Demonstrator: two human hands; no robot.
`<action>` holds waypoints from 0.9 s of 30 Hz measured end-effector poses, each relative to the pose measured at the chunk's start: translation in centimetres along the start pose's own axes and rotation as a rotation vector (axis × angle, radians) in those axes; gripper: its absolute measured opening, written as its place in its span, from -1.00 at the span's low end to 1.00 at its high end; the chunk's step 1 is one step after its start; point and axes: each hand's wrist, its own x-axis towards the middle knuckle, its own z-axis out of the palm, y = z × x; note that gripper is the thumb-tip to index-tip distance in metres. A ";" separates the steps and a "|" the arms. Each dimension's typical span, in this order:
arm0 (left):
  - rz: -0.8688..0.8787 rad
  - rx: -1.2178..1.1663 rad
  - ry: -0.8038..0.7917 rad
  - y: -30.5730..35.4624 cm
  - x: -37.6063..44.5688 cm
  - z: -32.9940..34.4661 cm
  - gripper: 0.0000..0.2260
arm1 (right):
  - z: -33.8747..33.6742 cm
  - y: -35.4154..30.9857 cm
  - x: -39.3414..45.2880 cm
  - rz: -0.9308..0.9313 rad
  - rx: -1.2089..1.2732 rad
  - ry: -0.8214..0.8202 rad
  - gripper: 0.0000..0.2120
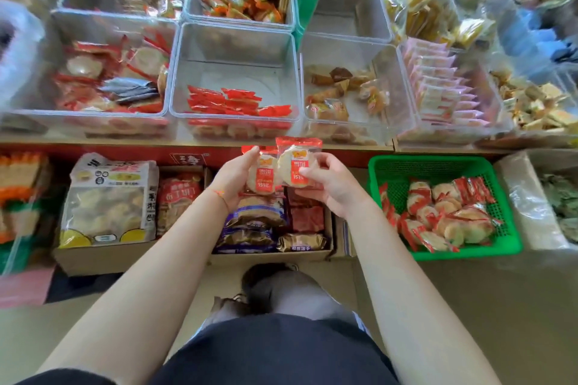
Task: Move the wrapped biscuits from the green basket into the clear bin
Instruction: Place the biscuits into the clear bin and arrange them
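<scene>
- Two wrapped biscuits are held up side by side: left hand [233, 176] grips one biscuit packet [265, 176], right hand [333, 186] pinches the other packet [295, 166].
- Clear bin [234, 40] sits just beyond, red packets inside.
- Green basket [438, 166], to the right, holds more biscuits.

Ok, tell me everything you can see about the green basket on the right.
The green basket is a rectangular, open-topped crate of what looks like plastic mesh with a solid rim. It sits level, low on the right, below the shelf of clear bins. Wrapped biscuits, round and pale in red-and-clear wrappers, are heaped along its near side; the far part is bare. Neither hand touches it.
</scene>
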 end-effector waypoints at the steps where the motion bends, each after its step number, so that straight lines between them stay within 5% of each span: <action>1: 0.012 -0.001 0.000 0.3 0.3 -0.4 -0.62 | 0.5 0.0 0.6 0.005 -0.046 -0.020 -0.63; 6: 0.054 0.009 0.048 2.5 2.3 -2.0 -0.77 | 3.0 -0.6 4.8 -0.001 -0.157 -0.023 -0.81; 16: 0.115 -0.038 0.246 10.5 9.1 -5.3 -0.68 | 6.8 -6.7 11.2 -0.072 -0.399 -0.283 -0.70; 22: 0.174 0.117 0.523 14.1 13.3 -6.7 -0.68 | 4.6 -12.4 16.1 -0.267 -0.316 0.114 -0.77; 27: 0.205 -0.029 0.434 15.1 14.9 -5.7 -0.76 | 3.5 -13.9 18.3 -0.370 -0.635 0.221 -0.88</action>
